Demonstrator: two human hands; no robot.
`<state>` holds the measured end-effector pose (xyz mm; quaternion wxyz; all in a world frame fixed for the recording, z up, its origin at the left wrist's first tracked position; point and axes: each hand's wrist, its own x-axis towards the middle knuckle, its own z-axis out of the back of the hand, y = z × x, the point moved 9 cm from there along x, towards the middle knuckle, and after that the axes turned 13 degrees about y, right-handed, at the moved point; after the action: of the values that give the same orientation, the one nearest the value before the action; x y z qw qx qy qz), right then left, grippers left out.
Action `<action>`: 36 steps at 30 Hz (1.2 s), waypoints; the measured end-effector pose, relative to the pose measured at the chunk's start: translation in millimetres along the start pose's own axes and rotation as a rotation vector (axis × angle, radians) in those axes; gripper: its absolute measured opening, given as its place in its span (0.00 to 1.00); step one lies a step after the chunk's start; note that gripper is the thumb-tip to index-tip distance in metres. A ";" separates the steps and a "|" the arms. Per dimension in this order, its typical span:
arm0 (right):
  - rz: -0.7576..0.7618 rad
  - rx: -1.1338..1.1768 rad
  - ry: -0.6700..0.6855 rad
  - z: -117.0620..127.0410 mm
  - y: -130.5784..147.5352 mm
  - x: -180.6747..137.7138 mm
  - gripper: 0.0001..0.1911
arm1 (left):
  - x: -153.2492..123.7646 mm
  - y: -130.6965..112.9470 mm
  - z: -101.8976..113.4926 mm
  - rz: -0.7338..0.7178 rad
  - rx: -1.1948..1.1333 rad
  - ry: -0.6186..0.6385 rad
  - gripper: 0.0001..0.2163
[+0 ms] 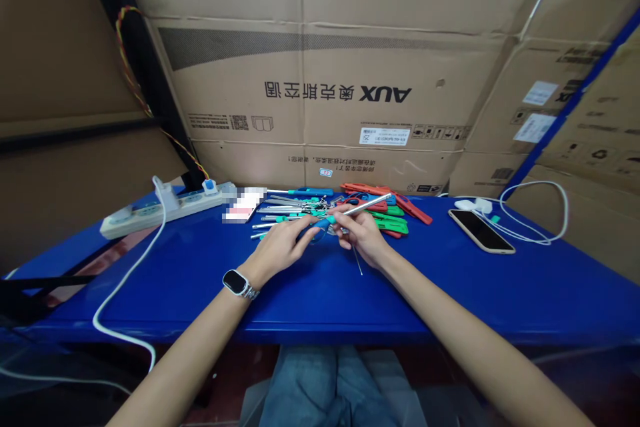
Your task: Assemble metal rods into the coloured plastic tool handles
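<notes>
A silver metal tube with a blue-and-teal plastic section [371, 204] is held between my two hands, tilted up to the right. My left hand [284, 245] pinches its blue lower end; a watch is on that wrist. My right hand [369, 239] has its fingers closed around the middle of the tube. Below the right fingers a thin metal rod [358, 261] points down; where it joins is hidden. Just behind my hands lies a pile of silver rods with teal parts [270, 218]. Red [417, 209] and green [393, 224] flat plastic handles lie to its right.
On the blue table [320, 307], a white power strip [167, 208] with a plugged-in cable stands at left. A phone [483, 231] and a white charging cable [553, 240] lie at right. Cardboard [325, 53] walls the back. A partly blurred card [245, 205] lies left of the pile.
</notes>
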<state>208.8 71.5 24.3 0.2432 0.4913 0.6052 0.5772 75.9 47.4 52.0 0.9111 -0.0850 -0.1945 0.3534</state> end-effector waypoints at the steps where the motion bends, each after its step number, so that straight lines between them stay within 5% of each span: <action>1: 0.001 -0.011 -0.036 2.7 0.4 -0.6 0.22 | 0.0 -0.8 0.2 0.001 0.020 -0.003 0.14; 5: -0.031 -0.104 -0.155 13.6 -0.3 -3.0 0.24 | -0.5 -2.4 -1.2 0.012 0.155 -0.013 0.15; 9: -0.088 -0.131 -0.133 15.3 -3.3 -3.3 0.23 | -0.9 -0.5 -2.7 0.033 0.228 -0.009 0.16; 27: -0.006 -0.154 0.135 -5.4 1.8 1.4 0.20 | 2.5 -7.8 -3.6 -0.077 -0.127 0.037 0.15; 36: -0.030 -0.114 0.132 -10.2 -5.9 -0.7 0.21 | 4.0 -2.9 -10.5 -0.027 -0.316 0.079 0.18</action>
<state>198.5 67.1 20.8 0.2389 0.4283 0.5936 0.6381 84.8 47.8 44.5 0.8979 -0.2386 -0.2128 0.3026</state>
